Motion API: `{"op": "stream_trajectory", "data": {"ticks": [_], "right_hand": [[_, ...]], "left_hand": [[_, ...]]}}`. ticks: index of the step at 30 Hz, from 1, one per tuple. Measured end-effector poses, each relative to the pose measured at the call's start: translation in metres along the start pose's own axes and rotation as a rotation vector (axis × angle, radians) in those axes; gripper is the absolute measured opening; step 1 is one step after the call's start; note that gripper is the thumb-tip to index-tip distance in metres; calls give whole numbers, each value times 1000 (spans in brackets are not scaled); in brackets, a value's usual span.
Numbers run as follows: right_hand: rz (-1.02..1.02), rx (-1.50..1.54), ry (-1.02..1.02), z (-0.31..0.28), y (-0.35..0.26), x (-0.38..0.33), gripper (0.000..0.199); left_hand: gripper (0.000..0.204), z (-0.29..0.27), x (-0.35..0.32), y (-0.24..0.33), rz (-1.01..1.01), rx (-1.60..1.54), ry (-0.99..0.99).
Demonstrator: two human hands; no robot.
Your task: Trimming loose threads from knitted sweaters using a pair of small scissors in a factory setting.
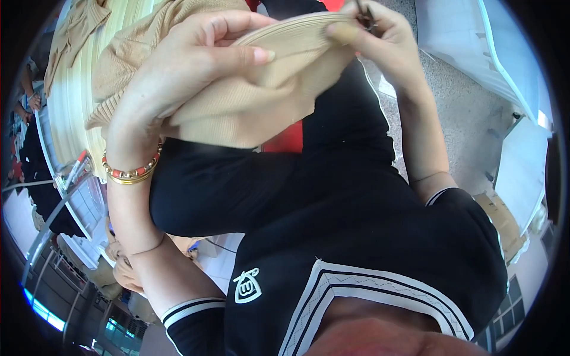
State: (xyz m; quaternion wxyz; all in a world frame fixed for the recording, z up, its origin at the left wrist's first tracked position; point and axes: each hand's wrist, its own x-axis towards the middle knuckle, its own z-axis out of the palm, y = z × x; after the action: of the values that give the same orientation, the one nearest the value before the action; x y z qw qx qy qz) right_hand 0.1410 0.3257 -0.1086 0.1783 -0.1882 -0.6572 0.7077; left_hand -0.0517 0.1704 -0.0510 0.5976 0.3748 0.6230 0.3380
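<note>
Head view, one entry per item.

Knit [261,101]: tan ribbed garment piece, held up close under the camera, in front of the person's black top [332,225]. A folded edge runs across the upper middle of the picture, stretched between both hands. The rest hangs in a loose flap below, with more of it trailing off to the upper left. Judged light, soft and limp; it will sag wherever it is unsupported and stretch along the ribs. Best taken by pinching the firmer folded edge, one hand either side of the working spot.

Left hand [184,71]: closed on the knit, thumb laid along the front of the folded edge, fingers curled over the top and behind. A bracelet [132,172] of red and gold beads sits at the wrist.

Right hand [380,35]: fingers pinched shut on the right end of the folded edge. A small dark metal tool [367,16] shows between the fingertips at the top; its kind cannot be told, being mostly hidden.

Surroundings: a cream stack [77,101] of fabric or panels at the left. Grey speckled floor [457,113] at the right, with pale boards [522,154] beyond it. Cardboard box [504,222] at the lower right. Another person's arm at the far left edge, small and unclear.
</note>
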Motion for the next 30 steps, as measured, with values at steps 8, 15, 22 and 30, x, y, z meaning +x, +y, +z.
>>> {"op": "stream_trajectory", "data": {"ticks": [8,15,22,30], "right_hand": [[-715,465,-228,-47,60,27,10],[-90,-58,193,-23,5,-5,11],[-222,-201,158,0,-6,-8,30],[-512,-573,69,18,-2,-3,38]], "left_hand": [[31,-2,-10,8,86,-77,66],[34,3,-10,7,18,-24,124],[25,-6,-8,3,55,-229,153],[22,-1,-8,5,90,-320,130]]}}
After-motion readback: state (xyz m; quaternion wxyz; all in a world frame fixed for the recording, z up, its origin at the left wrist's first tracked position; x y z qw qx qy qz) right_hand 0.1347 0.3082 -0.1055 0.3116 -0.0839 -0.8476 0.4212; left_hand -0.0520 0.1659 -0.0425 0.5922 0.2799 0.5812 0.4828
